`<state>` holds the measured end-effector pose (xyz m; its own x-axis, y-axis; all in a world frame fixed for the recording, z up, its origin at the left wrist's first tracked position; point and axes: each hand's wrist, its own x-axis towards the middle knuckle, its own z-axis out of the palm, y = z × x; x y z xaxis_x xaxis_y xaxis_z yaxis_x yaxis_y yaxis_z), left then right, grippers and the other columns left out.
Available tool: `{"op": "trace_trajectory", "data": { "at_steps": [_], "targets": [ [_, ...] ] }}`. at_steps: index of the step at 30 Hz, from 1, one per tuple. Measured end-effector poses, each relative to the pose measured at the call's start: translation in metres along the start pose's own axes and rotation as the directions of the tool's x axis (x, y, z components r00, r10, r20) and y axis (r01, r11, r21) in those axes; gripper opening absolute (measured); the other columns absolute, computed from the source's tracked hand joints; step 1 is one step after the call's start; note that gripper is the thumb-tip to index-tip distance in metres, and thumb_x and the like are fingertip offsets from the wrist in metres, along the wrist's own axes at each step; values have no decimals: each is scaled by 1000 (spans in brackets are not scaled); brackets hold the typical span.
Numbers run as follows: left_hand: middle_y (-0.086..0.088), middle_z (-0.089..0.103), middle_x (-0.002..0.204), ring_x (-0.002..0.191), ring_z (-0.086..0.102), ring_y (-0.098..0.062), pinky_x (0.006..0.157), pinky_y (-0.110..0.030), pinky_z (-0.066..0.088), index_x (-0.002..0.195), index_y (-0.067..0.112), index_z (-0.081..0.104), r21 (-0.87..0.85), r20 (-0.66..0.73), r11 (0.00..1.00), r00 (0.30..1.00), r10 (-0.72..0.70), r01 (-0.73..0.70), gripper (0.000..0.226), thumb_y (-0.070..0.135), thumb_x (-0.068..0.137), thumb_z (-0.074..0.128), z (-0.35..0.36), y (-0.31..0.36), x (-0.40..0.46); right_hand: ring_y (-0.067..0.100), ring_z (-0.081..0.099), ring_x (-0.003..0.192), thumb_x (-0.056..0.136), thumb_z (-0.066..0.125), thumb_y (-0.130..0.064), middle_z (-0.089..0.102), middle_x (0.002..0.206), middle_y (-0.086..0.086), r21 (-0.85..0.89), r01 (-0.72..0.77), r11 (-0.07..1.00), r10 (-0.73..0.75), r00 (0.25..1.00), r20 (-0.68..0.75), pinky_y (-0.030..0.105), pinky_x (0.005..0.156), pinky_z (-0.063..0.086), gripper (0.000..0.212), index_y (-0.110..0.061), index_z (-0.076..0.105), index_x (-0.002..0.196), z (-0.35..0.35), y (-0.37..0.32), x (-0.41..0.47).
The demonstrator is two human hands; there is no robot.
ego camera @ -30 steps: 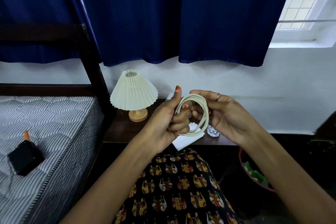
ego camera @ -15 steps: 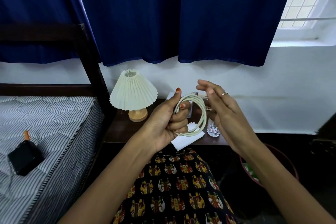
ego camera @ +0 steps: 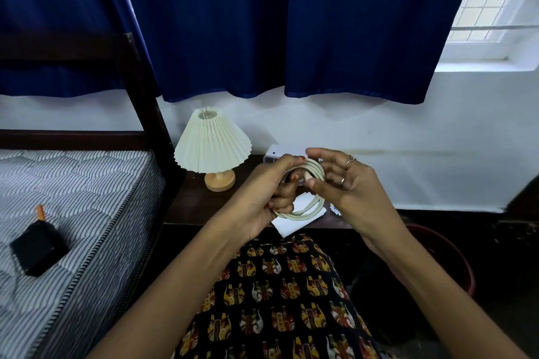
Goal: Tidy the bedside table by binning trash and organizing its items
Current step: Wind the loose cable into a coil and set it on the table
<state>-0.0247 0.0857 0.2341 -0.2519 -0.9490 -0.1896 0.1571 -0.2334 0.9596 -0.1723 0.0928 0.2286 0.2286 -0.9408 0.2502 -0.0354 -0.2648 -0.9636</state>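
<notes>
I hold a coiled cream cable (ego camera: 309,207) above the dark wooden bedside table (ego camera: 192,204). My left hand (ego camera: 267,192) grips the coil's left side. My right hand (ego camera: 347,186) pinches the coil's top right with thumb and fingers. Under the coil a white paper (ego camera: 294,223) lies at the table's front edge. A crumpled clear wrapper (ego camera: 334,209) peeks out beside my right wrist. A white box (ego camera: 277,151) stands behind my hands against the wall.
A pleated cream lamp (ego camera: 211,146) on a wooden base stands at the table's back left. A striped mattress (ego camera: 75,213) with a black device (ego camera: 36,248) lies to the left. A red bin (ego camera: 455,259) sits on the floor at the right.
My right hand left the coil, then came back and closed on its top right. Both hands and the coil have sunk a little toward the table.
</notes>
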Motion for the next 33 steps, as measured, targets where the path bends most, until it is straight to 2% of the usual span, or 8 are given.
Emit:
{"op": "trace_trajectory", "data": {
  "at_steps": [7,11,15,19,23,28,31,33],
  "targets": [
    [11,29,43,36,18,-4,41,-21,11,56,19,44,189,-123,976,983,133,-109,40,27,94,53,4,-5,-3,11,64,85,76,66,13,65,98,6,15,-38,999,37,998,53,22,82,54,59,-23,55,122,1,5,-2],
    [13,33,39,34,29,-4,40,-19,23,53,21,50,345,-180,928,961,211,-139,42,31,94,55,3,-7,1,4,63,83,76,63,17,62,97,-3,-56,11,998,-7,998,67,17,80,52,67,-30,50,123,6,7,-3],
    [2,65,70,65,61,-17,64,-35,50,82,21,56,447,-307,882,900,309,-151,32,51,77,65,-1,-16,8,9,65,90,79,62,13,65,101,-2,-140,75,987,-70,997,35,18,84,50,62,-25,50,125,11,14,-3],
    [-3,73,86,86,69,-20,85,-47,53,89,21,65,457,-263,862,892,367,-220,32,50,80,57,0,-21,8,-1,60,105,84,63,1,61,112,-21,-326,163,931,-174,985,-5,15,93,46,53,-27,50,127,15,16,-3],
    [4,69,69,69,64,-17,74,-44,52,83,19,65,424,-278,873,883,377,-239,27,44,87,57,-2,-24,11,-12,57,101,85,64,-3,60,108,-18,-478,236,846,-263,965,11,0,86,38,46,-19,50,126,15,22,0],
    [12,55,48,57,52,-10,65,-31,42,66,24,61,430,-324,888,892,317,-160,31,41,92,55,-4,-27,12,28,67,81,91,54,-30,70,91,7,-718,292,632,-331,939,91,44,68,54,24,-13,51,107,8,34,2],
    [8,58,55,61,57,-16,62,-31,45,64,24,64,374,-342,923,911,229,-92,34,41,92,55,-4,-25,10,30,67,75,91,41,-44,71,87,7,-794,289,535,-357,929,98,45,62,53,36,-14,56,101,6,35,3],
    [3,49,51,46,46,-13,47,-22,36,60,23,60,362,-321,932,934,157,-32,37,40,93,54,-4,-23,8,22,67,77,91,50,-38,71,88,2,-735,281,617,-348,935,65,39,67,52,27,-13,58,97,7,32,3]
  ]
}}
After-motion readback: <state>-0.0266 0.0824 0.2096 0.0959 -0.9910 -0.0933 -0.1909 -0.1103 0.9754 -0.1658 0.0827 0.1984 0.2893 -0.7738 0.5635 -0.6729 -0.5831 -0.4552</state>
